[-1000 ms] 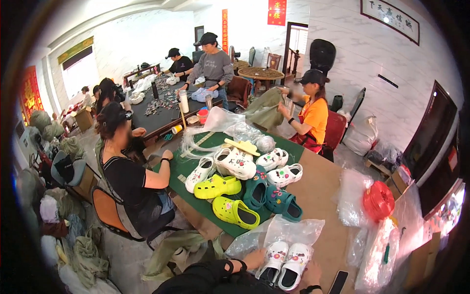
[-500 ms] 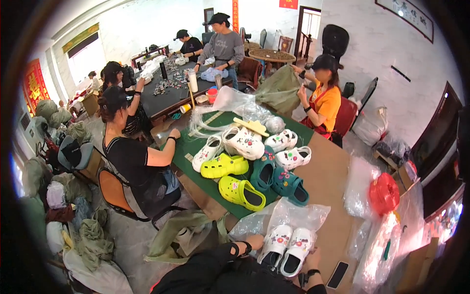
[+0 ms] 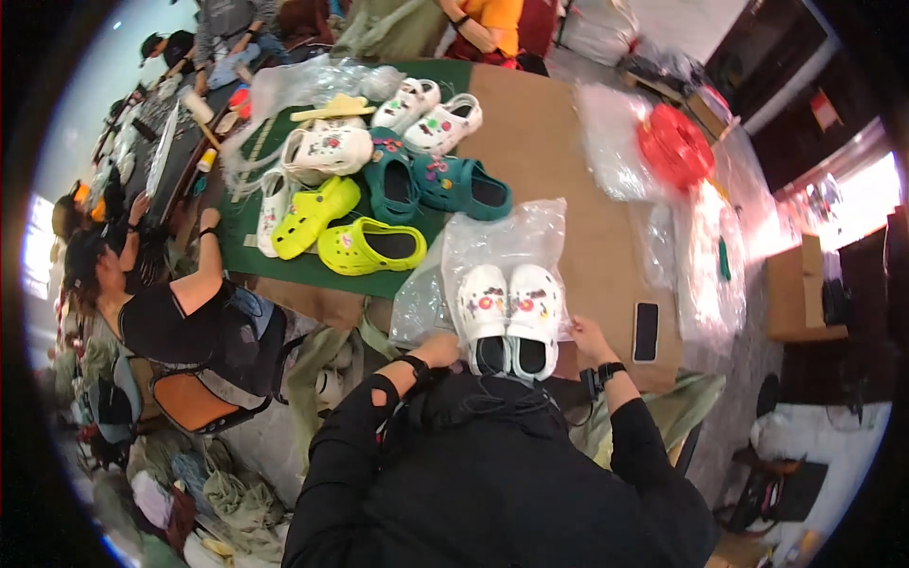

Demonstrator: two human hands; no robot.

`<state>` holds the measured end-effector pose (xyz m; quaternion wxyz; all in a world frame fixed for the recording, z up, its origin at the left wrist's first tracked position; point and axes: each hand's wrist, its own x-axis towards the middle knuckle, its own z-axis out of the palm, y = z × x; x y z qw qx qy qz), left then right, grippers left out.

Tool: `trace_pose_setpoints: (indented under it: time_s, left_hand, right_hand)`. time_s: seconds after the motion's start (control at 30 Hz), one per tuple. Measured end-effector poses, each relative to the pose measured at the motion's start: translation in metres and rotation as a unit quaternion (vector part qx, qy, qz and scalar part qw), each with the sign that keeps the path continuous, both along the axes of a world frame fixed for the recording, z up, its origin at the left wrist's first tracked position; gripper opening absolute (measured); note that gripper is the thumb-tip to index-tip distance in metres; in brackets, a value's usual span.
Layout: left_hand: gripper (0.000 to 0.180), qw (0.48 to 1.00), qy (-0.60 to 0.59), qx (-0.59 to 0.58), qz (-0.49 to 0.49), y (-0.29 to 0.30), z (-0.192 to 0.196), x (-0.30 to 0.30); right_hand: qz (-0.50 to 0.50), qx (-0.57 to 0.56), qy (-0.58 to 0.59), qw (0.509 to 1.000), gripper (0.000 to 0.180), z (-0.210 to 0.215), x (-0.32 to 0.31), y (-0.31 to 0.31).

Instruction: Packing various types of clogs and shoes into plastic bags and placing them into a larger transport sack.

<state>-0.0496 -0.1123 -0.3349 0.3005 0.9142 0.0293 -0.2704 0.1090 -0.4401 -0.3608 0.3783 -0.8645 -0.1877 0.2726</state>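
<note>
A pair of white clogs with colourful charms (image 3: pixel 534 312) lies side by side at the table's near edge, heels toward me. Around their toes spreads a clear plastic bag (image 3: pixel 516 241); how far the clogs sit inside it is hard to see. Beside the left clog's heel, my left hand (image 3: pixel 438 349) is closed at the bag's near edge, its fingertips partly hidden. My right hand (image 3: pixel 591 339) pinches the bag's edge to the right of the clogs.
Yellow-green clogs (image 3: pixel 371 248), teal clogs (image 3: pixel 464 187) and more white clogs (image 3: pixel 327 151) crowd the green mat (image 3: pixel 284 275). A phone (image 3: pixel 646 331) lies at right, near plastic sheets (image 3: pixel 615 142) and a red roll (image 3: pixel 674 147). People sit at left and opposite.
The view has tipped down and shifted right. My hands remain on either side of the white clogs, which now point straighter away from me.
</note>
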Motion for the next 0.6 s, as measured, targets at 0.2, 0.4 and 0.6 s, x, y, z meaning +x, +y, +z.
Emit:
trace_pose_setpoints:
  time_s: [0.2,0.4,0.6]
  left_hand:
    - [0.033,0.995,0.085,-0.02,-0.047,0.01,-0.023,-0.002]
    - [0.03,0.994,0.007,0.022,-0.109,0.006,-0.002,0.003]
    - [0.031,0.998,-0.065,0.023,-0.015,0.016,0.015,0.0]
  right_hand:
    - [-0.002,0.024,0.091,0.996,0.01,0.011,-0.03,0.001]
    - [0.01,0.013,0.101,0.995,0.01,-0.007,-0.025,-0.007]
    - [-0.112,0.182,0.095,0.972,0.011,0.017,-0.04,0.012]
